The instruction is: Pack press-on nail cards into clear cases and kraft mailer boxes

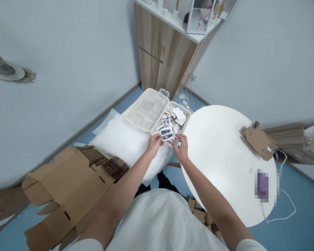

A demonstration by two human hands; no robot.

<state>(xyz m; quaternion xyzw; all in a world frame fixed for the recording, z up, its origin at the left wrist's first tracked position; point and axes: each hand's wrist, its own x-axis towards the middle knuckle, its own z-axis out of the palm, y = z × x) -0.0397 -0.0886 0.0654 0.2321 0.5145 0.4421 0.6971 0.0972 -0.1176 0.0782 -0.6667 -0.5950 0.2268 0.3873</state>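
My left hand pinches a small white card of dark press-on nails by its left edge. From the right, my right hand has its fingers curled at the card's lower right corner, over the near end of a white perforated basket. That basket holds several similar nail cards. A second white basket to its left holds clear plastic packets. Both hands hover just above the basket rim, left of a round white table.
An open cardboard box with stacks of brown inserts lies at the left. White foam sheets lie under the baskets. On the table rest a folded small carton, a cable and a blurred device. A wooden cabinet stands behind.
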